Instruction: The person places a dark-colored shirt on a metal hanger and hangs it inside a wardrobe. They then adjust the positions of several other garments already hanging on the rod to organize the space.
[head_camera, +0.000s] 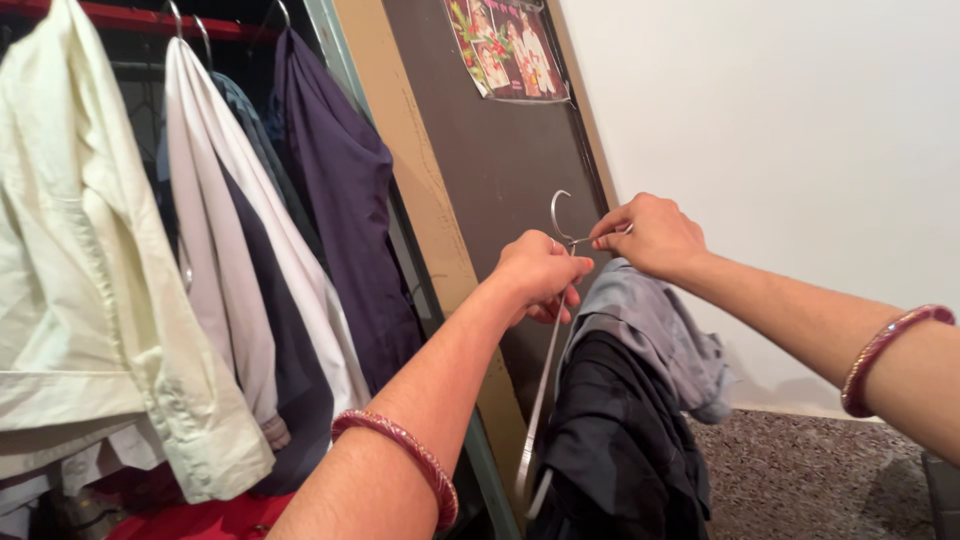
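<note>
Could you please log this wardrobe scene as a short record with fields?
Left hand: left hand grips the metal hanger below its hook
Right hand: right hand pinches the hanger's neck
On hanger: grey garment over a black garment, both draped
Rail: red rail with a cream shirt, white shirt, purple shirt
Door: brown door, open, bearing a picture

Dark garment (620, 450) and hanger (545, 400) bottoms cut off.

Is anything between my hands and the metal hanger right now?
Nothing visible: the left hand and right hand both grip the hanger just below its hook, with grey and dark clothes draped beneath them.
</note>
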